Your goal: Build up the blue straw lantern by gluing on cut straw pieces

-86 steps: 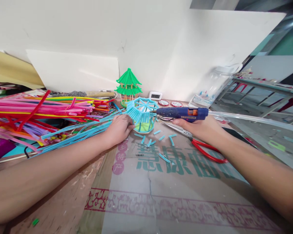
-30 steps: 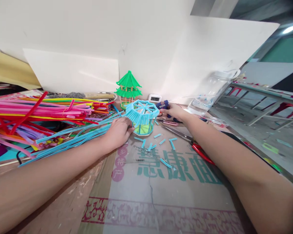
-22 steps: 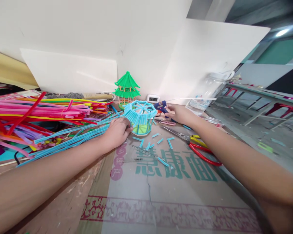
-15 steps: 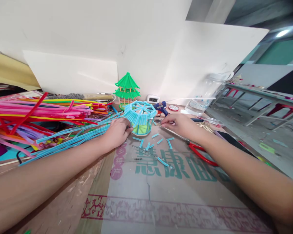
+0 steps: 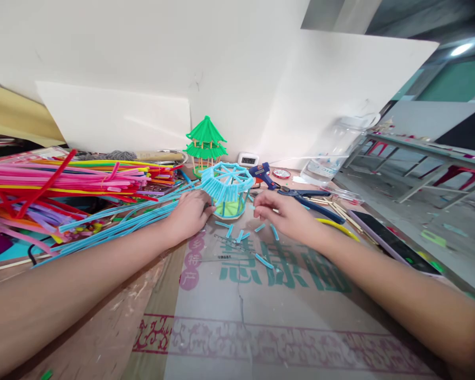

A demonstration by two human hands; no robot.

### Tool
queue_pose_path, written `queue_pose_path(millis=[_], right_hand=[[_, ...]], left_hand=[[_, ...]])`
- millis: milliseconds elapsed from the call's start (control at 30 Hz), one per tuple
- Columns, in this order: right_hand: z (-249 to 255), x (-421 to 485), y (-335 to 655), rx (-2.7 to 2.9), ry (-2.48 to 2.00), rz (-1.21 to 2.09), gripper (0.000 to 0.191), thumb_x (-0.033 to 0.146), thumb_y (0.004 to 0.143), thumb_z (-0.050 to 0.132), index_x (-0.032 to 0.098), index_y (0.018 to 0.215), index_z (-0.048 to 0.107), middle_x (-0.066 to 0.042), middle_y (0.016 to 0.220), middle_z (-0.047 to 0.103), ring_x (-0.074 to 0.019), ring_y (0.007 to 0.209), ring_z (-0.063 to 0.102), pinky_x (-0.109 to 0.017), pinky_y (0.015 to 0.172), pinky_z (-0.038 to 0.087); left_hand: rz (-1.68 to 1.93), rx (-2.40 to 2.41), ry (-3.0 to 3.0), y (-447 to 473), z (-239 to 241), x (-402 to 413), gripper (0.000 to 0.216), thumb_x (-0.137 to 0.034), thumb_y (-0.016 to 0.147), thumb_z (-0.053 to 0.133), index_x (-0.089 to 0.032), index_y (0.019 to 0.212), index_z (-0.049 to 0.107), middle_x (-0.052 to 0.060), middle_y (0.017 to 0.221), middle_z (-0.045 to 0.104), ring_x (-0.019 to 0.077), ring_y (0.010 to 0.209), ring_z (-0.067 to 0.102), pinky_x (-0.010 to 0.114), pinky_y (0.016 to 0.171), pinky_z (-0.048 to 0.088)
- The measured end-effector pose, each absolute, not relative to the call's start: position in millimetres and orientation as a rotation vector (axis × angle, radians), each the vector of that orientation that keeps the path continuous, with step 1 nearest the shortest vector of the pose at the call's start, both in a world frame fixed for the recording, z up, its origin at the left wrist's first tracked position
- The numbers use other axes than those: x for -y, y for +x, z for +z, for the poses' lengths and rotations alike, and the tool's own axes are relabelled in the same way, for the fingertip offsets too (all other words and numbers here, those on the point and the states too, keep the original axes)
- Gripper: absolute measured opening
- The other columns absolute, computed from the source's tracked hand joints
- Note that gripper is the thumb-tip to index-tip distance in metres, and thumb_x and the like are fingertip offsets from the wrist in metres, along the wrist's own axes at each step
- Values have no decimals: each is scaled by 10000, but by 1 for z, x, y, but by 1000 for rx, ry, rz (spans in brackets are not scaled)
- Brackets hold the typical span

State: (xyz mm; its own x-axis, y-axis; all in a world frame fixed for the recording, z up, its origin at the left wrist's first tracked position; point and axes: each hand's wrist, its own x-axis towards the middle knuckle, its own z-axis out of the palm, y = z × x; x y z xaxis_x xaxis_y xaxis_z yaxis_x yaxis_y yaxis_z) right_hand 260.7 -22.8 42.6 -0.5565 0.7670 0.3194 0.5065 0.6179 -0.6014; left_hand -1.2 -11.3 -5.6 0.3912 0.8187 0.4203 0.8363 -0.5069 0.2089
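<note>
1. One blue straw pavilion (image 5: 227,189) stands upright on the table, at the far edge of a printed cardboard sheet (image 5: 261,316), near the middle of the view.
2. The left hand (image 5: 190,211) lies against the pavilion's left side at its base. The fingers curl toward it and touch it, but I cannot tell whether they grip or only press.
3. The right hand (image 5: 283,212) hovers just right of the pavilion and apart from it, fingers drawn narrowly together and pointing at the model. A speck of blue shows at the fingertips; I cannot tell whether it is held.
4. Short cut straw pieces (image 5: 263,260) lie scattered on the cardboard just in front of the pavilion and under the right hand.
5. Long blue straws (image 5: 119,224) fan leftward from beside the left wrist. Behind them, a thick pile of coloured straws (image 5: 63,182) crowds the table's left side.
6. A green pavilion (image 5: 206,141) stands by the wall behind the blue one, and a blue glue gun (image 5: 263,173) sits just behind it to the right.
7. Blue-handled pliers (image 5: 311,203) lie beyond the right hand, and a phone (image 5: 391,243) lies near the table's right edge.
8. The widest open stretch is the near part of the cardboard, between the two forearms.
</note>
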Motion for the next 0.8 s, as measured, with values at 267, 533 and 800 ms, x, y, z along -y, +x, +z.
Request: queue_pose_path(millis=[267,533,800], right_hand=[[58,41,229,1578,-829,1225,293,445,808,709,202,825,545,-15,711,710,-139,583,640,-292,626,508],[32,39,217,1450,-840,1283,309,463,801,721,192,786,575,-1,658,677,-118,538,587,-262,565,461],[24,37,214,1511,-797,1237,290,454,865,660,189,785,573,7,656,678,-104,541,583,-245,562,437]], left_hand=[[-753,1537,-2602,-2,-7,11,188,-300,942,480,-159,936,604,118,1015,663,285,1038,597,442,920,431],[-749,1516,-2582,-1,-6,12,203,-309,943,478,-167,901,616,113,980,663,281,1014,601,427,911,434],[-769,1497,-2554,0,-7,13,217,-310,945,489,-169,854,626,97,908,663,271,967,606,420,900,424]])
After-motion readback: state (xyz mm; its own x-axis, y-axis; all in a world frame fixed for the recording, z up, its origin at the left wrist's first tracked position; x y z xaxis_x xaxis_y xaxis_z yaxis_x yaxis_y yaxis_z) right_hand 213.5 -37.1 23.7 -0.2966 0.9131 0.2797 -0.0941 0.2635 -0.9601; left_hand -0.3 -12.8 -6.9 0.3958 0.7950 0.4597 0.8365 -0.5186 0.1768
